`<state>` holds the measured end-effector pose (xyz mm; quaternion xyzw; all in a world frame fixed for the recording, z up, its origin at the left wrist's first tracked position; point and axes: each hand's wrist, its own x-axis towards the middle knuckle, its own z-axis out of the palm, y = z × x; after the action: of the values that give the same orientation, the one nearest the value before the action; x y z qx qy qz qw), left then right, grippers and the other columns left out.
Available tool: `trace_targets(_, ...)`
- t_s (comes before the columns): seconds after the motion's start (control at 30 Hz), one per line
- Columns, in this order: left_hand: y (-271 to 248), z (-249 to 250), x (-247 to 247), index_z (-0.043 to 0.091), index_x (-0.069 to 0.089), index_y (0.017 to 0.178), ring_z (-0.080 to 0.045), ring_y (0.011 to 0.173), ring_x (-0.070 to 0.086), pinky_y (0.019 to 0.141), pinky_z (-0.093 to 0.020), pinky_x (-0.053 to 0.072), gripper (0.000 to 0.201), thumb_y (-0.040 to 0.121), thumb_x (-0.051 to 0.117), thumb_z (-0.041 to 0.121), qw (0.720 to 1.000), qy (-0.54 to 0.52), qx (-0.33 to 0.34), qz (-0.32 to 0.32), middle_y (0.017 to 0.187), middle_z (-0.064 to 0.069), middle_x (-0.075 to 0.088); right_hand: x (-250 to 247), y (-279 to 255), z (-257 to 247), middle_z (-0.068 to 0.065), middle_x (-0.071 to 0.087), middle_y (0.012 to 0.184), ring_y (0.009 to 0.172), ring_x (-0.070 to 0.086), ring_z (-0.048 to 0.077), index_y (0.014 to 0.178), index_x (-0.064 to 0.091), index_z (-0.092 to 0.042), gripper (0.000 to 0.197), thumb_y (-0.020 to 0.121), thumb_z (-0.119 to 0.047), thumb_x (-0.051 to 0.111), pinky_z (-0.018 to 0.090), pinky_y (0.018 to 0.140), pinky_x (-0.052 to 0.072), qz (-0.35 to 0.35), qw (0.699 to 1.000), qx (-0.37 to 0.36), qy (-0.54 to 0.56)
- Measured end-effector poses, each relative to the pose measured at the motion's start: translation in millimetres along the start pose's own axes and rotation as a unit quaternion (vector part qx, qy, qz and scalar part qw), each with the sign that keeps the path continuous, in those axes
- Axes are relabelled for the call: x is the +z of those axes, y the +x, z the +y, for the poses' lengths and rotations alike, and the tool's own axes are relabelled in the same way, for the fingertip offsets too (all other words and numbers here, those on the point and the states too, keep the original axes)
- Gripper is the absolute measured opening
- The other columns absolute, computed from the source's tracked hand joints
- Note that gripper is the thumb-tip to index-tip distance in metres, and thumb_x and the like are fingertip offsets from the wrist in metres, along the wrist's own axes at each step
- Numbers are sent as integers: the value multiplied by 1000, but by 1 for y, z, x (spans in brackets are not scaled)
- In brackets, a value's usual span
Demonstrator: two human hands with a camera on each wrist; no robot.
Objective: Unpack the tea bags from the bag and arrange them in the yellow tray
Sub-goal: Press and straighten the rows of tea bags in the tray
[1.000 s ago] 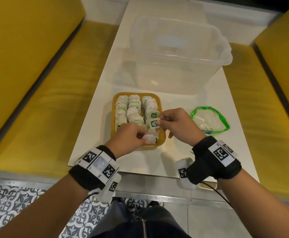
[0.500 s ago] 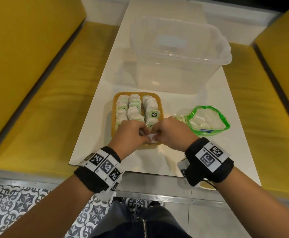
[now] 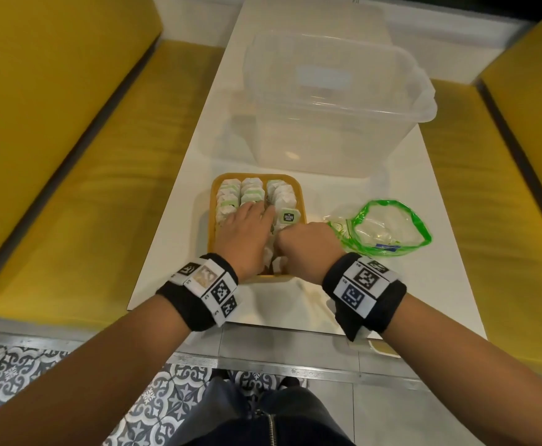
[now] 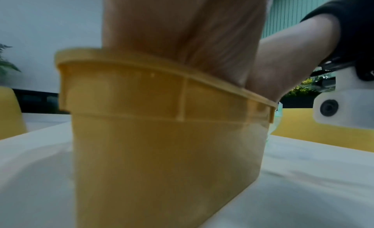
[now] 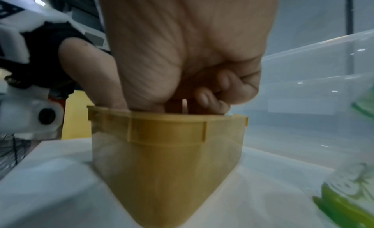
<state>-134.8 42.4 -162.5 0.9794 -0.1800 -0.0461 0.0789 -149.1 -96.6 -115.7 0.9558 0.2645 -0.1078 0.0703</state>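
Yellow benches flank a white surface (image 3: 376, 284) where the yellow tray (image 3: 302, 201) sits near the front edge, packed with rows of tea bags (image 3: 252, 191). Behind it stands a clear bin (image 3: 334, 101); toward the right edge lies the green-rimmed bag (image 3: 388, 226), open and seemingly almost empty, though its contents are hard to make out.

Both hands work inside the tray's near end. The left hand (image 3: 247, 239) lies flat with fingers extended over the left and middle rows, pressing the tea bags down. The right hand (image 3: 308, 249) is curled, its fingertips (image 5: 204, 98) dipping below the rim; they appear to be tucking a white tea bag into the right row, but whether they actually pinch it is hidden.

The step in hand looks like seating one of the last tea bags. Next, the right hand likely needs to let go without disturbing the row, then reach toward the bag to check for leftovers, while the left hand steadies the packed rows.
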Motion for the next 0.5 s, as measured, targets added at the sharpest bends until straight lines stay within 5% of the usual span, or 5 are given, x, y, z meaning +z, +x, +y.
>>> trace_targets(0.2, 4, -11, 2, 18, 22, 151, -27, 144, 19, 115, -39, 22, 93, 77, 70, 49, 999, 35, 6, -5, 154, -9, 23, 4, 8, -4, 5, 65, 84, 79, 65, 29, 86, 62, -15, 14, 90, -15, 49, 31, 60, 36, -8, 1000, 16, -13)
trace_targets(0.37, 3, -12, 3, 18, 30, 148, -27, 138, 30, 110, -38, 29, 87, 75, 75, 36, 999, 27, 13, 30, 148, -9, 35, 9, 8, -6, 8, 67, 91, 80, 66, 30, 93, 64, -12, 18, 90, -12, 46, 31, 59, 36, 11, 999, 45, -4)
trace_targets(0.5, 1, -10, -6, 16, 30, 148, -26, 137, 31, 110, -38, 31, 94, 71, 78, 42, 1000, -4, 13, 17, 147, -8, 35, 7, 7, -3, 4, 65, 86, 79, 65, 28, 90, 63, -14, 14, 90, -16, 49, 30, 60, 36, 10, 999, 35, 8)
